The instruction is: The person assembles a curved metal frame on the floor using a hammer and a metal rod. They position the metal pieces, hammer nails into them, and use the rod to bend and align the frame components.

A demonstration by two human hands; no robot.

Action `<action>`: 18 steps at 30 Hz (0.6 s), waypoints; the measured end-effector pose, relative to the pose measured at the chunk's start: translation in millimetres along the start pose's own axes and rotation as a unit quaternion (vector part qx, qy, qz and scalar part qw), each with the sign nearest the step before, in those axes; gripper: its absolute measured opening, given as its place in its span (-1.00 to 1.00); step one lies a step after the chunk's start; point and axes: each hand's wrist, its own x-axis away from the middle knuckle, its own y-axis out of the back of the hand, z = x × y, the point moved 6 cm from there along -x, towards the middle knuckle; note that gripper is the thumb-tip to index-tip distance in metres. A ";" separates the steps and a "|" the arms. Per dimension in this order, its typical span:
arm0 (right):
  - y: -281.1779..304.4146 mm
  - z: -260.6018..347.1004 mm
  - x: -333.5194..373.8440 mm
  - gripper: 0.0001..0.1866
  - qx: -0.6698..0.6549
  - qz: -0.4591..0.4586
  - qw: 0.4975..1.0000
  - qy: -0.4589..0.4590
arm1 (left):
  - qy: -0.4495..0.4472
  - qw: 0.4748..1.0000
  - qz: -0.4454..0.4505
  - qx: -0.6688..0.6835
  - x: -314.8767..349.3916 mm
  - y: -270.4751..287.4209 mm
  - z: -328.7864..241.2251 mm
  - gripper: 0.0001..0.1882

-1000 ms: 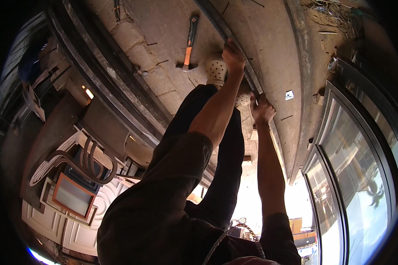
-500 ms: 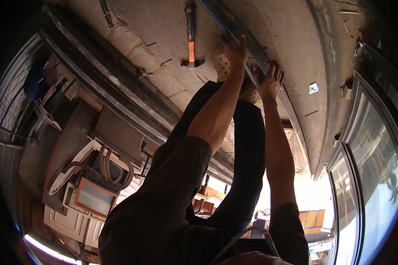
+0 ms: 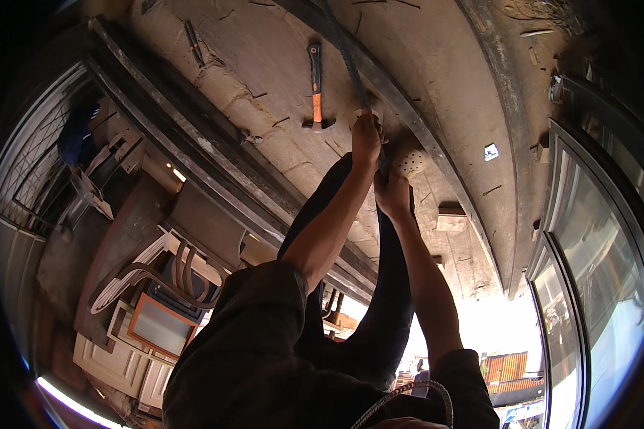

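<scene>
The nearest are the person's two hands, both to the right of the hammer (image 3: 315,86). The left hand (image 3: 367,139) has its fingers closed around a dark ribbed rod (image 3: 347,58), which passes along the right side of the hammer and reaches beyond it, away from the person. The right hand (image 3: 395,194), closer to the body than the hammer's head, has its fingers curled around the lower part of the same rod; how tightly, one cannot tell.

Just beside this hand, to the right of the hammer, is a pale shoe (image 3: 411,163) with small holes. The hammer itself lies on the floor (image 3: 454,86), its head toward the person and its handle pointing away. A long dark beam (image 3: 401,100) curves past, to the right of the hammer. Beyond the beam, further right from the hammer, lies a small bright square piece (image 3: 491,151). A slim hand tool (image 3: 192,43) lies left of the hammer. Well apart from the hammer, glass panels (image 3: 597,236) stand at its far right.
</scene>
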 end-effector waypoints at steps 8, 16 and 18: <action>55.2 123.3 122.5 -0.75 0.012 -0.024 0.997 -0.078 | 0.046 0.981 0.147 -0.120 108.1 5.2 -11.0 -0.43; 92.4 196.9 186.8 -0.52 0.117 0.047 0.982 -0.139 | 0.120 0.973 0.197 -0.024 201.1 9.5 -93.7 -0.54; 95.7 242.5 180.5 -0.58 0.100 0.056 0.990 -0.083 | 0.084 0.970 0.228 0.008 193.7 23.9 -128.9 -0.61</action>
